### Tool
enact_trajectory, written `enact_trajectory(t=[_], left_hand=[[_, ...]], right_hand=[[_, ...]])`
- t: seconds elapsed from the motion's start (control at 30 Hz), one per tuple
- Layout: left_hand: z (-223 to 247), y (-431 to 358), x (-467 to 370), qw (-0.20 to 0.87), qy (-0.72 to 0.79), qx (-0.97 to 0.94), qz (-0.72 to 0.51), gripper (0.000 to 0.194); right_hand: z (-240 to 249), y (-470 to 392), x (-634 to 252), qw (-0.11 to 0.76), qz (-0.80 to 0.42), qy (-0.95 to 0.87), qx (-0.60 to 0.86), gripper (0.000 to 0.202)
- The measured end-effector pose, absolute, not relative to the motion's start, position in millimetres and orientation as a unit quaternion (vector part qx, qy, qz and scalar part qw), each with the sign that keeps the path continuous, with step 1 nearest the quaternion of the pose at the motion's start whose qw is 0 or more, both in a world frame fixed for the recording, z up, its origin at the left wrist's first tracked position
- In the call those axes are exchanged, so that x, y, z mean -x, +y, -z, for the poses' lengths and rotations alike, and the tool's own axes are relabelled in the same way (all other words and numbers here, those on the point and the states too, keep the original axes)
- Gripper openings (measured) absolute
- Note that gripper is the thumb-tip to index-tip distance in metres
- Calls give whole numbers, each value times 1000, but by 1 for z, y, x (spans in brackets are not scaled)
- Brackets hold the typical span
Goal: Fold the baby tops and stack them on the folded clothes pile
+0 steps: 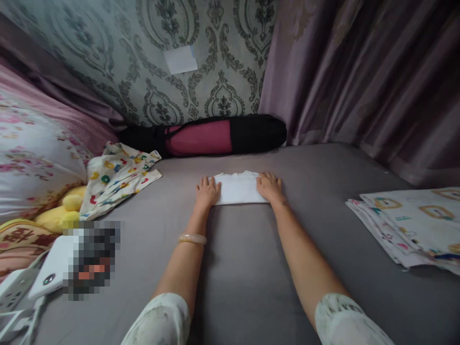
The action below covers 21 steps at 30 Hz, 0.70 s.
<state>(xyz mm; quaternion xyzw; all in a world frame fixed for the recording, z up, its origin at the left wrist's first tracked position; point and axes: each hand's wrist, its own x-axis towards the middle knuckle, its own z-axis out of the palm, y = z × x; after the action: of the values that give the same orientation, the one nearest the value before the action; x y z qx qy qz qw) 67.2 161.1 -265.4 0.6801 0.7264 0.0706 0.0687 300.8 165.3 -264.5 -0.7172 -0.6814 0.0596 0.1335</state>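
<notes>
A white folded cloth (pixel 240 189) lies flat on the grey bed sheet (pixel 244 268) in the middle of the view, its far edge a little ruffled. My left hand (pixel 208 191) rests palm down on the cloth's left end, fingers spread. At the right end, my right hand (pixel 269 186) presses down in the same way, with its fingers apart. A pale bangle (pixel 192 238) circles my left wrist.
Behind the cloth lies a long black and red bag (pixel 201 137) by the wall. Patterned clothing (pixel 115 172), a yellow plush (pixel 61 213) and a power strip (pixel 16 287) are at the left. Folded printed fabric (pixel 413 220) sits at the right, near purple curtains (pixel 323 72).
</notes>
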Motion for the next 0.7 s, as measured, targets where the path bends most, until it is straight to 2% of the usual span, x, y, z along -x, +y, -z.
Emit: enact_trajectory(t=[0.13,0.27,0.57,0.7], left_hand=[[251,180,-56,51,707,-703,-50,46],[235,211,-48,106,695,-711,-1,34],[228,244,-45,175,644,-745,12,31],[230,243,-41,189,632,-751,-10,21]], right_hand=[[266,173,-310,152,-57,-691,704,40],[270,181,-315,152,-56,-692,703,38],[270,191,-322,139,-73,-693,704,39],[259,195,-323,108,-83,-705,696,36]])
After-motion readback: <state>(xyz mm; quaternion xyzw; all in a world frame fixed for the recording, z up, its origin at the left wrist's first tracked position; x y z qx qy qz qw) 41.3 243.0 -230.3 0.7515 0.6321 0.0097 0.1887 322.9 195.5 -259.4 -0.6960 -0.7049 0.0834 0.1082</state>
